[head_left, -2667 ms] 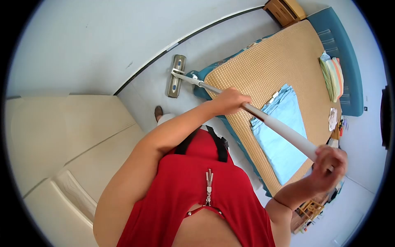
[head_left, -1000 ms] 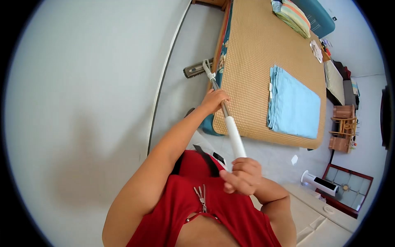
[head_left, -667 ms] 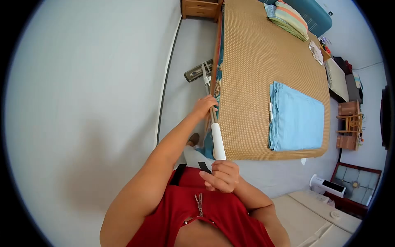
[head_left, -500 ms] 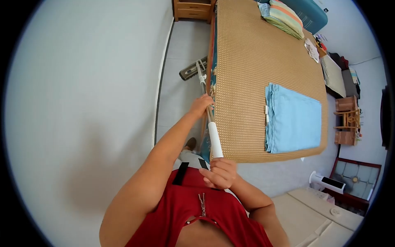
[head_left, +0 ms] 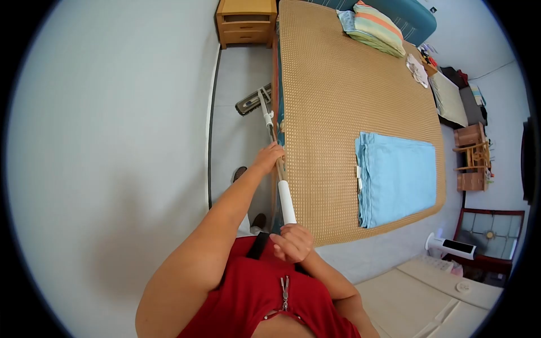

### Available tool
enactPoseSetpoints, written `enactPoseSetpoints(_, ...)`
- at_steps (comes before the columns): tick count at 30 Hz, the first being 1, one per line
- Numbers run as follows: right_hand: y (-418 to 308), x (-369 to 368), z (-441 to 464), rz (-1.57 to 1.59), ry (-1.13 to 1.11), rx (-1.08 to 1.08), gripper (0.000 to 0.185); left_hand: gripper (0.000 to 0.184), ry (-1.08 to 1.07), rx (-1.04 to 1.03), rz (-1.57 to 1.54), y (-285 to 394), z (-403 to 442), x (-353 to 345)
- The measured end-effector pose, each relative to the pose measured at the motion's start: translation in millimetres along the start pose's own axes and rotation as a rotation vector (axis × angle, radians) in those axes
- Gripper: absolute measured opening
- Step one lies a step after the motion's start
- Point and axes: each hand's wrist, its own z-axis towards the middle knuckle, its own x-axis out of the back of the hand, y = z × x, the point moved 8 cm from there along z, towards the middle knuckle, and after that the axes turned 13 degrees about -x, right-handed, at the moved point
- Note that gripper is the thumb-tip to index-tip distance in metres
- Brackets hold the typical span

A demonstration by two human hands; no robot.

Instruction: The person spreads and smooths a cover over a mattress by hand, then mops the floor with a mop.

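Observation:
A flat mop [head_left: 287, 204] slants down from my body to the floor, its white grip towards me and its metal pole beyond. My left hand [head_left: 269, 157] is wrapped round the metal pole, beside the bed's edge. Nearer my waist, my right hand [head_left: 293, 243] is closed round the end of the white grip. The wide grey-brown mop head [head_left: 251, 101] lies on the grey floor [head_left: 231, 132], in the narrow strip between the wall and the bed; its right end is against or partly under the bed side.
The bed [head_left: 324, 107] with a woven mat runs along my right, with a folded blue cloth [head_left: 397, 180] and pillows [head_left: 375, 28] on it. A pale wall [head_left: 124, 124] bounds the left. A wooden nightstand [head_left: 246, 22] closes the strip's far end. A white tower fan [head_left: 451, 247] stands lower right.
I have stepped forward along the strip; the nightstand shows more fully and a second shoe has come into view. Both hands keep hold of the mop, whose head sits slightly lower and further left in view.

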Motion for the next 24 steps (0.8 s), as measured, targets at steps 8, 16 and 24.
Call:
enactPoseSetpoints(8,100,-17,112,0.010,0.009,-0.415,0.012,0.032,0.024,-0.028,-0.070,-101,106,26)
enactPoseSetpoints(16,206,-24,125,0.504,0.416,-1.470,0.060,0.038,-0.135,0.025,0.002,-133,195,69)
enactPoseSetpoints(24,232,-60,38,1.135,-0.196,-1.945,0.056,0.039,-0.245,-0.039,0.109,-155,168,11)
